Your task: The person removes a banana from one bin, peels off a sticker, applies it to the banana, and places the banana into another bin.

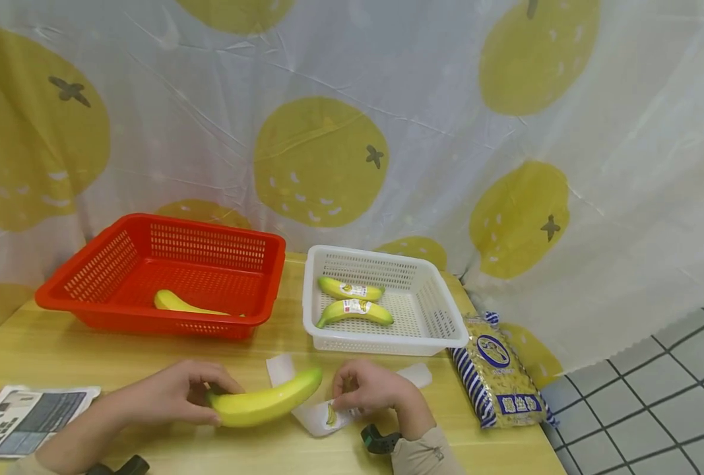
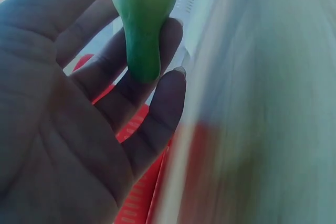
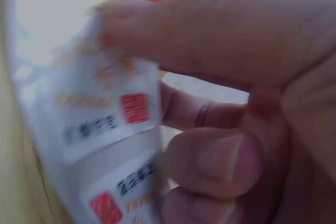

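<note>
My left hand (image 1: 192, 394) grips a yellow banana (image 1: 271, 404) by one green-tinged end, over the front of the table. In the left wrist view the banana's green tip (image 2: 143, 59) lies between the curled fingers. My right hand (image 1: 374, 388) pinches a strip of banana stickers (image 1: 323, 422) on shiny backing, just right of the banana's far end. Printed labels (image 3: 107, 111) with red squares and orange lettering show beside the thumb in the right wrist view. The banana in my left hand shows no label on its visible side.
Behind, a red basket (image 1: 262, 300) holds a banana (image 1: 176, 302). Beside it, a white basket (image 1: 381, 344) contains two labelled bananas (image 1: 357, 310). A bag of pasta (image 1: 497, 373) lies at the table's right edge, and a printed packet (image 1: 28, 419) at the left. A patterned curtain (image 1: 429, 191) hangs behind.
</note>
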Action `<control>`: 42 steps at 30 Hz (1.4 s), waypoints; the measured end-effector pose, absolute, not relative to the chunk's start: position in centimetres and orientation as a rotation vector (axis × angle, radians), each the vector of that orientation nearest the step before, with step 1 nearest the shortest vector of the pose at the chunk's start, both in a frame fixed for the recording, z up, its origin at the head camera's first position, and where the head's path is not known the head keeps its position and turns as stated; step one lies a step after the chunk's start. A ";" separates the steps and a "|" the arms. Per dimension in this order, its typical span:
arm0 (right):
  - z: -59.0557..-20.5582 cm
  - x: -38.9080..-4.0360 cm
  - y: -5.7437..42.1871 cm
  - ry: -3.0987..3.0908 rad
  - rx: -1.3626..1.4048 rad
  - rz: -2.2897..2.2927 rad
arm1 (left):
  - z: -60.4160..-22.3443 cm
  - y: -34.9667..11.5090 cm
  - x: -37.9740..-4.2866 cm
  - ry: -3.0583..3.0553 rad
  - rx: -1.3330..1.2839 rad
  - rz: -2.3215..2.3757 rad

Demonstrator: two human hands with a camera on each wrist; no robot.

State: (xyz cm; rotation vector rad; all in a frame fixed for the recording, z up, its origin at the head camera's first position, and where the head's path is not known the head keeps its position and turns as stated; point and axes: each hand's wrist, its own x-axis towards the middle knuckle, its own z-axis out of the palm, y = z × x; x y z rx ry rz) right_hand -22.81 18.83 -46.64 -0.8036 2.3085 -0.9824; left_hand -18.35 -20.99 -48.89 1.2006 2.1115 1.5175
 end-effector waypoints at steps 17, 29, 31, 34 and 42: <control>-47.8 -21.6 14.1 2.916 -1.107 -1.190 | -49.5 -19.7 -17.6 2.333 1.228 1.345; -48.4 -21.0 11.7 2.987 -1.463 -1.398 | -49.9 -17.9 -17.5 2.893 1.343 1.382; -48.4 -20.9 11.4 3.007 -1.549 -1.365 | -49.6 -17.1 -17.5 3.020 1.319 1.422; -48.2 -20.6 10.9 3.023 -1.718 -1.288 | -49.3 -15.4 -17.6 3.116 1.300 1.462; -47.7 -19.8 10.0 2.991 -1.870 -1.247 | -49.9 -12.1 -18.0 3.171 1.235 1.498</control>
